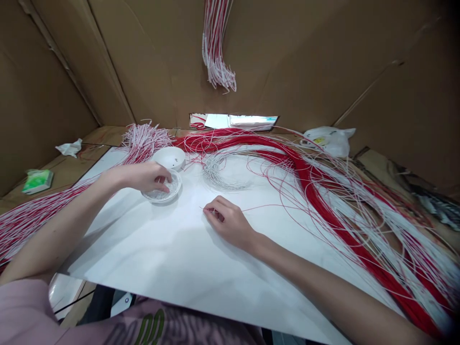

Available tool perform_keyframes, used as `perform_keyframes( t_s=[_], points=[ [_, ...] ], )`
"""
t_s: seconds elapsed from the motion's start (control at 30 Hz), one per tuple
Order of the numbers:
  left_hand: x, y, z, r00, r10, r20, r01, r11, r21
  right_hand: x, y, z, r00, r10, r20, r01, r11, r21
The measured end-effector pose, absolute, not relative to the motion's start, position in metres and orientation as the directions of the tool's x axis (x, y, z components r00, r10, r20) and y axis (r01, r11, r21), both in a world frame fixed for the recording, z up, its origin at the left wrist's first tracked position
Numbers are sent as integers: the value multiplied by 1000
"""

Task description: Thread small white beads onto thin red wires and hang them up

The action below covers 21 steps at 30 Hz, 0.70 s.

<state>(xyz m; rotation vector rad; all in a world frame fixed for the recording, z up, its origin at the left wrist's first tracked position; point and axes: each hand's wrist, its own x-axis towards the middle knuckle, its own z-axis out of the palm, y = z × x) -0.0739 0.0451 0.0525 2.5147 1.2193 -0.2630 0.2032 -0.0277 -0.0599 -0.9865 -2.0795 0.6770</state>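
Observation:
My left hand [149, 176] dips its fingertips into a white dish [177, 190] of small clear-white pieces [156, 195]. Its thumb and fingers are drawn together; whatever is between the tips is too small to make out. Over the middle of the white board, my right hand [230, 221] pinches a thin red cord [266, 206]. A short end of it sticks out left of the fingertips, and the rest trails right into the large bundle. Just behind the dish stands a second white bowl [168, 157] with a few dark specks inside.
A coil of thin white cord [215, 175] lies mid-board. A thick red and white cord bundle [309, 182] curves along the right; another bundle [147, 139] lies left. Cords [217, 62] hang from the cardboard wall. A plastic bag [332, 140] and tissue pack [38, 180] sit at the sides.

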Motion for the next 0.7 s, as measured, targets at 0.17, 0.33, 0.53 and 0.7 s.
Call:
perform_keyframes(
  t_s=[0.17,0.33,0.53,0.7],
  points=[
    [-86,37,74,564,754,-336,825,-533,188,203,-28,-58,-452,799,396,422,583,-694],
    [-87,30,76,553,741,-381,832,-514,208,203,-29,-58,-459,802,382,419,575,-703],
    [-82,27,74,541,745,-391,841,-488,233,203,-29,-57,-459,798,390,417,582,-698],
    [-80,28,67,536,752,-383,844,-474,251,203,-29,-58,-470,785,405,422,602,-678]
  ],
)
